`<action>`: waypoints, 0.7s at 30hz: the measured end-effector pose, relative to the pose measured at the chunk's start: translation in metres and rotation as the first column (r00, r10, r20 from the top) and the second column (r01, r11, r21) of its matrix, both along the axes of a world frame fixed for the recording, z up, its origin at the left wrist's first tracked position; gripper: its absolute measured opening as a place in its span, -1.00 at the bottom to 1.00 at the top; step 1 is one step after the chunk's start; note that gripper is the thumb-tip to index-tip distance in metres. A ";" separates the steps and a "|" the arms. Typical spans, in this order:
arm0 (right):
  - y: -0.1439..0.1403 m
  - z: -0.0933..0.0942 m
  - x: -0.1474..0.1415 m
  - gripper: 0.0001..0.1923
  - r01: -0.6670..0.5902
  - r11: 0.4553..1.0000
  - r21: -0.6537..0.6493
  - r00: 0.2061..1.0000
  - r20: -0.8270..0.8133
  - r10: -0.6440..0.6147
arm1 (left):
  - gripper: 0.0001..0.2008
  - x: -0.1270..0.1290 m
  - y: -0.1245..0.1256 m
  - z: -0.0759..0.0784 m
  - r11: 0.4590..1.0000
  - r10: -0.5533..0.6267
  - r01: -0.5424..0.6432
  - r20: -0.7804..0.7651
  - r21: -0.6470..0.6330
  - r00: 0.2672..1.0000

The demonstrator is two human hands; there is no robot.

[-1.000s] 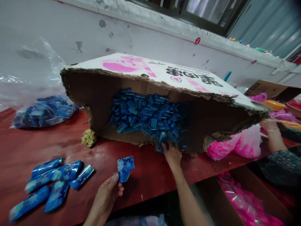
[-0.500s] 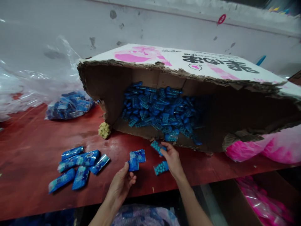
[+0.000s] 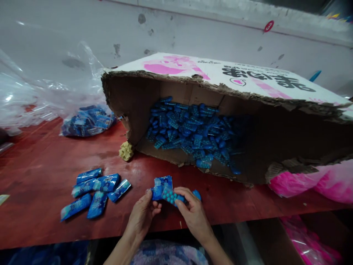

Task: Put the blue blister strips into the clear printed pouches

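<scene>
My left hand (image 3: pixel 142 211) pinches a small blue printed packet (image 3: pixel 156 193) by its left side. Another blue printed packet (image 3: pixel 167 180) overlaps just behind it; I cannot tell whether it is held too. In my right hand (image 3: pixel 194 213) is a clear pack of turquoise beads (image 3: pixel 169 195) with a blue end, its tip against the right side of the held packet. A second blue-ended piece (image 3: pixel 197 194) shows partly behind my right fingers. Several filled blue packets (image 3: pixel 106 183) lie in a loose group on the red tabletop (image 3: pixel 154 224) to the left.
A torn-edged cardboard box (image 3: pixel 176 161) lies on its side, opening toward me, with a heap of blue bead packs (image 3: pixel 190 129) inside. A crumpled yellow lump (image 3: pixel 126 151) sits by its left corner. Farther left stands a clear bag of blue packets (image 3: pixel 88 121); pink bags (image 3: pixel 311 180) sit right.
My right hand has moved left from the box's front edge, bringing the bead pack to the blue packet. My left hand keeps its pinch nearly in place. The view has shifted slightly.
</scene>
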State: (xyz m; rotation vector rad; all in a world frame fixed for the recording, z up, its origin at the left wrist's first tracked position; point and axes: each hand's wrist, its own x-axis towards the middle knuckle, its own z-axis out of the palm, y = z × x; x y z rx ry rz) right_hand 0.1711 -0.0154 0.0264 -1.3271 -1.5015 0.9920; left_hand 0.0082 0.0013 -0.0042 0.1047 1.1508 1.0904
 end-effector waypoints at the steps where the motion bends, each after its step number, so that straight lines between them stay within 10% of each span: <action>1: -0.001 0.001 0.000 -0.75 0.002 1.000 0.022 1.000 0.021 -0.002 | -0.82 0.000 0.000 0.000 1.000 -0.006 0.006 0.000 0.008 1.000; 21: -0.010 -0.013 -0.004 -0.68 -0.100 0.981 0.167 0.987 0.141 0.077 | -0.85 -0.008 -0.003 0.008 0.999 0.002 -0.001 -0.010 0.054 1.000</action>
